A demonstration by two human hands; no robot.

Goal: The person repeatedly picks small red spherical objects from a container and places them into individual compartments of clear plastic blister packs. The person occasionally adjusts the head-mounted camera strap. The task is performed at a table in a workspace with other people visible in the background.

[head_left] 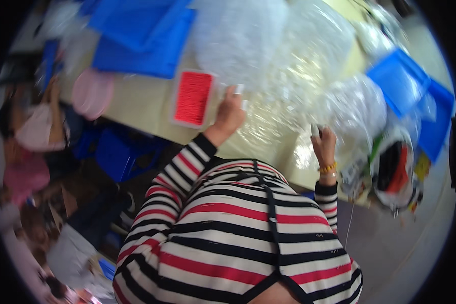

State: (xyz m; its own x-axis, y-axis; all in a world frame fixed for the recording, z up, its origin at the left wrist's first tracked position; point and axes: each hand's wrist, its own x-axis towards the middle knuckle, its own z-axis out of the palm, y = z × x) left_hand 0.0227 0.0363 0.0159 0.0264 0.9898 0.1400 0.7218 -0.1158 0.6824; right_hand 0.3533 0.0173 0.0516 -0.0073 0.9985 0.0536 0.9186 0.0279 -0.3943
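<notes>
My left hand (230, 112) is over the table beside a white-rimmed tray (174, 109) full of small, thin red pieces (194, 97). Its thumb and a finger have white tips that stand apart, with nothing clear between them. Crinkled clear plastic (268, 114) spreads on the table between my hands. My right hand (325, 146), with a yellow bead bracelet (328, 167) at the wrist, is curled closed near the table's front edge. Something white and dark shows at its fingertips, too blurred to name.
Piles of clear plastic bags (238, 35) cover the far side. Blue sheets (137, 58) and a pink basin (92, 93) lie left. Blue trays (399, 83) and an open bag with black and red contents (393, 169) stand right. Other people sit at left, near a blue stool (116, 154).
</notes>
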